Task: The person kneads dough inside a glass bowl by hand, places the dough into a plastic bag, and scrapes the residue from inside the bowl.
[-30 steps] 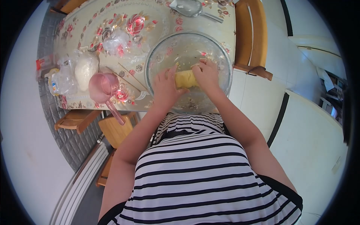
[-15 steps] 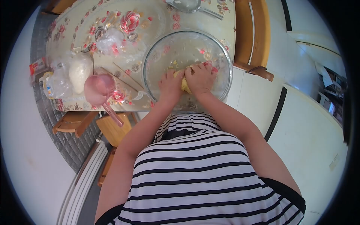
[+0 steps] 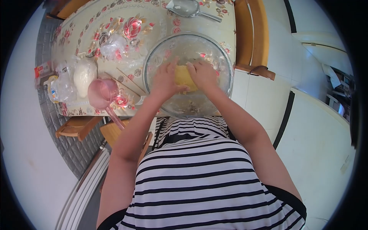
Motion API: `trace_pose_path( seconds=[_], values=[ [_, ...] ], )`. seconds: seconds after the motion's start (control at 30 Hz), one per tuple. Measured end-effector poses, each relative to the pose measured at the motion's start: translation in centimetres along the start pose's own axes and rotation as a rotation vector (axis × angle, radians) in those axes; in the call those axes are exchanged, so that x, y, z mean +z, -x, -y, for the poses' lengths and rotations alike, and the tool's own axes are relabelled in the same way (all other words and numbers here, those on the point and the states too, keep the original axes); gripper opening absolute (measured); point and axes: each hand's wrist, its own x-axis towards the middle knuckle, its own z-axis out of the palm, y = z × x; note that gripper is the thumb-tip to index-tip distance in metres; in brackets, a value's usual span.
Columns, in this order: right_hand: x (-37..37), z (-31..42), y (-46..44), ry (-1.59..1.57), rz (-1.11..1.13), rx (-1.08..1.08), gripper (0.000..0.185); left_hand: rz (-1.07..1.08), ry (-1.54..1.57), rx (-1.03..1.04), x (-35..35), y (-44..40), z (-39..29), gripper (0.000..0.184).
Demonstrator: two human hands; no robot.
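Two hands, the left hand and right hand, share a grip on yellow dough, its top exposed, apparently steadied from both sides. Their glass bowl sits at the surface's near right corner; a scoop lies farther along the right edge.

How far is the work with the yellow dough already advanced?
Done: the yellow dough appears to hold together as one lump.
In hand: the left hand and right hand press against it inside the glass bowl.
Left: perhaps the small bits, which look separate from the lump.
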Motion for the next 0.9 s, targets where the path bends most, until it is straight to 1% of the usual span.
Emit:
trace_pose_path(
  seconds=[0.03, 0.1, 0.13, 0.2, 0.23, 0.3, 0.43, 0.5, 0.53, 0.6, 0.63, 0.7, 0.73, 0.8, 0.83, 0.9],
  values=[
    [0.3, -0.1, 0.7, 0.0, 0.001, 0.002, 0.04, 0.002, 0.001, 0.0, 0.7, 0.3, 0.0, 0.106],
    [0.5, -0.3, 2.1, -0.44, -0.008, 0.352, 0.04, 0.037, -0.122, 0.021, 3.0, 1.6, -0.3, 0.109],
    [1.3, -0.1, 3.1, -0.437, -0.006, 0.358, 0.04, 0.042, -0.117, 0.021, 4.0, 2.5, -0.3, 0.109],
    [2.9, 0.8, 4.3, 0.027, -0.265, 0.237, 0.038, -0.146, -0.299, 0.077, 5.3, 3.8, -0.3, 0.105],
    [3.2, 1.0, 3.8, 0.027, -0.261, 0.238, 0.038, -0.144, -0.299, 0.074, 5.6, 3.5, -0.2, 0.105],
    [3.4, 1.4, 3.4, 0.115, -0.353, 0.324, 0.038, -0.086, -0.316, 0.038, 5.8, 3.4, -0.4, 0.104],
    [4.1, 1.5, 2.2, 0.152, -0.414, 0.362, 0.038, -0.082, -0.357, 0.015, 5.9, 2.7, -0.3, 0.105],
    [3.8, 1.3, 1.6, 0.16, -0.288, 0.412, 0.033, -0.06, -0.313, -0.004, 5.8, 2.5, -0.3, 0.098],
    [3.4, 0.9, 1.2, 0.164, -0.296, 0.395, 0.033, -0.078, -0.309, -0.007, 5.5, 2.8, -0.3, 0.098],
    [1.9, -0.3, 0.0, 0.096, -0.005, 0.289, 0.028, -0.061, -0.208, 0.051, 3.7, 3.1, -0.8, 0.078],
    [0.8, -0.7, -1.0, 0.105, -0.008, 0.281, 0.028, -0.071, -0.202, 0.049, 2.3, 2.9, -0.6, 0.078],
    [-3.1, 1.2, -3.6, 0.323, 0.194, -0.053, 0.024, -0.238, 0.025, 0.235, -1.4, 3.4, -0.2, 0.051],
    [-3.3, 1.7, -5.3, 0.327, 0.201, -0.056, 0.024, -0.239, 0.029, 0.228, -1.8, 3.7, 1.0, 0.051],
    [-2.6, 3.1, -8.3, 0.521, 0.495, -0.142, 0.025, -0.319, 0.28, 0.118, -2.6, 3.9, 3.3, 0.032],
    [-1.5, 4.1, -8.3, 0.525, 0.495, -0.144, 0.025, -0.323, 0.282, 0.117, -2.5, 4.3, 3.7, 0.032],
    [1.0, 6.7, -8.0, 0.585, 0.504, -0.304, 0.023, -0.486, 0.277, 0.294, -1.8, 4.5, 4.2, 0.026]
  ],
)
